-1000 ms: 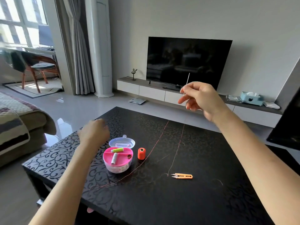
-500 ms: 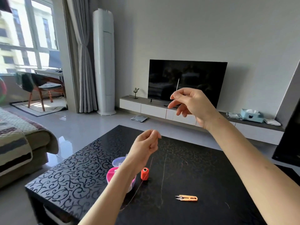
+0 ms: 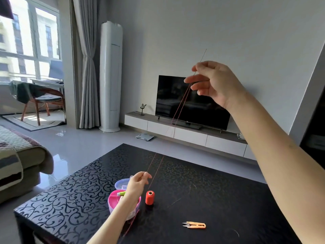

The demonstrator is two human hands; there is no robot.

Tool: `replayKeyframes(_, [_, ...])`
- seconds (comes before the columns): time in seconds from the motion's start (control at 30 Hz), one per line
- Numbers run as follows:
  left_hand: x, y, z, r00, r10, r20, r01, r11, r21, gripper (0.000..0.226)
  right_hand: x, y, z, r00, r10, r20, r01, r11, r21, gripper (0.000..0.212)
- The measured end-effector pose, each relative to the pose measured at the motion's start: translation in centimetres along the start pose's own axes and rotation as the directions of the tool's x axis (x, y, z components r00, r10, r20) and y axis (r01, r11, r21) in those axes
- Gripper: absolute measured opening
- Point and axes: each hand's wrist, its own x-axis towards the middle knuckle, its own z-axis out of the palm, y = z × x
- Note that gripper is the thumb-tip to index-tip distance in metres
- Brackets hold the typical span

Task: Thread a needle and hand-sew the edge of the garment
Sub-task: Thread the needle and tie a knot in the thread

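Your right hand point(image 3: 214, 83): pinches thin steel needle point(image 3: 203, 56), tilted up-right.
Your left hand point(image 3: 139, 182): pinches doubled red thread point(image 3: 179, 104), low, down-left of needle.

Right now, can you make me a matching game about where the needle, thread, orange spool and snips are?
1 needle
2 thread
3 orange spool
4 snips

a lying flat on the table
b pinched in the raised right hand
c stretched down to the left hand
d standing upright beside the pink box

Pairs: 1-b, 2-c, 3-d, 4-a
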Motion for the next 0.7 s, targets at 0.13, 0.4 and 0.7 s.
replayKeyframes(0.13, [0.2,-1.1,-0.7,1.000,-0.026,-0.005,0.026,0.999,0.027,0.027,0.5,-1.8,-0.7,1.000,-0.021,-0.002,0.022,0.997,0.068,0.016])
replayKeyframes(0.4, [-1.4,-2.3,-1.3,0.991,-0.131,-0.020,0.132,0.990,0.041,0.025,0.4,-4.6,-1.6,0.996,-0.081,-0.031,0.084,0.989,0.124,0.017])
replayKeyframes(0.7, [-2.6,-7.4,-5.0,0.986,-0.139,-0.088,0.163,0.749,0.642,0.029,0.6,-3.6,-2.8,0.987,-0.024,-0.160,0.062,0.969,0.238,0.016])
